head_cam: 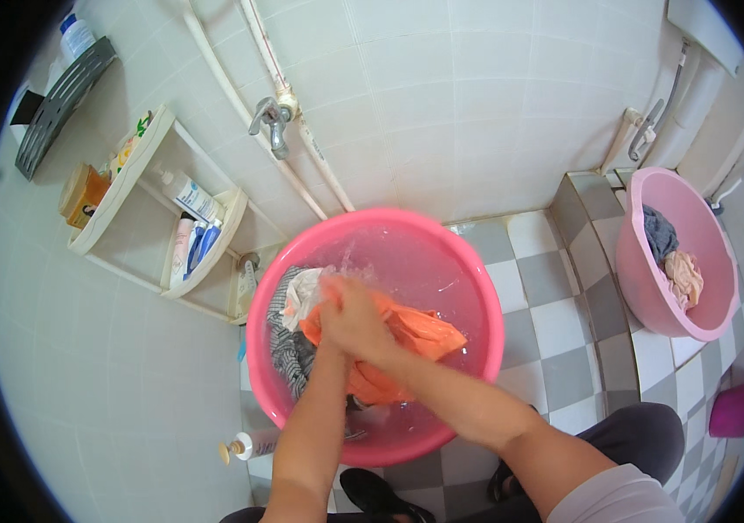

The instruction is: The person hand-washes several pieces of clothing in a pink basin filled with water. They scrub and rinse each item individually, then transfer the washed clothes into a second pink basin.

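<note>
A large pink plastic basin (pixel 491 314) with water stands on the tiled floor in front of me. My left hand (pixel 333 307) and my right hand (pixel 362 327) are pressed together over its left half, with wet orange cloth (pixel 421 330) bunched between them. Motion blurs the fingers, and the two hands partly hide each other. The orange cloth spreads to the right and below my hands. A white cloth (pixel 303 294) and a grey striped cloth (pixel 290 356) lie in the water against the basin's left side.
A lighter pink tub (pixel 640 261) holding clothes (pixel 683 278) stands on a tiled step at right. A corner shelf (pixel 172 291) with bottles and tubes is at left, below a wall tap (pixel 272 124). A white bottle (pixel 257 444) lies beside the basin. A purple bucket (pixel 730 412) is far right.
</note>
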A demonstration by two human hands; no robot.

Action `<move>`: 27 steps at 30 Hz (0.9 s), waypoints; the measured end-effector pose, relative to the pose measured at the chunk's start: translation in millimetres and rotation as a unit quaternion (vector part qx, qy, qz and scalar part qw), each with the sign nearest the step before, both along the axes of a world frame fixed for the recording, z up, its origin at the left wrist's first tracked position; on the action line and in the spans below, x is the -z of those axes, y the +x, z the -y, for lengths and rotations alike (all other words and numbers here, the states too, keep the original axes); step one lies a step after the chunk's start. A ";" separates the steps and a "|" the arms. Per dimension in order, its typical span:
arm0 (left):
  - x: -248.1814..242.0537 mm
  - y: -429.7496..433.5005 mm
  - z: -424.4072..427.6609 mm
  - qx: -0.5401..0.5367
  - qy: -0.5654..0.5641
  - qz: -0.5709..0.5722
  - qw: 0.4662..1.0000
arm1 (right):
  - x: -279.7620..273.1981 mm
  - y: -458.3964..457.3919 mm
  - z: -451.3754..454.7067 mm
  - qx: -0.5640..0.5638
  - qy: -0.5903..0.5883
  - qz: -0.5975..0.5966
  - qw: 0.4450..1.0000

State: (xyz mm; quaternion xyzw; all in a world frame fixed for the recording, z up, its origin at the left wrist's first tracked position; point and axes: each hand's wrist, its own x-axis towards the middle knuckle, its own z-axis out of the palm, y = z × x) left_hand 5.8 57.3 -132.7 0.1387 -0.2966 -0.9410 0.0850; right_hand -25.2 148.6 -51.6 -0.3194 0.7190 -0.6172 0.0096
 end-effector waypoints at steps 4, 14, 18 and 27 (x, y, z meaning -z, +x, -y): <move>-33.5 -12.0 11.8 -0.013 -0.029 0.013 0.999 | -33.5 30.4 -24.7 -0.022 0.008 0.001 1.000; -33.3 -28.3 -42.1 -0.108 -0.071 0.172 0.977 | 40.9 -82.1 -9.8 0.111 0.234 0.192 0.947; -35.6 -15.0 -37.4 -0.117 -0.057 0.153 0.980 | 52.1 -98.3 -31.3 0.087 0.222 0.261 0.935; -36.4 28.2 -10.3 -0.069 -0.091 0.266 0.957 | 165.7 -67.4 -40.9 -0.001 0.273 0.168 0.947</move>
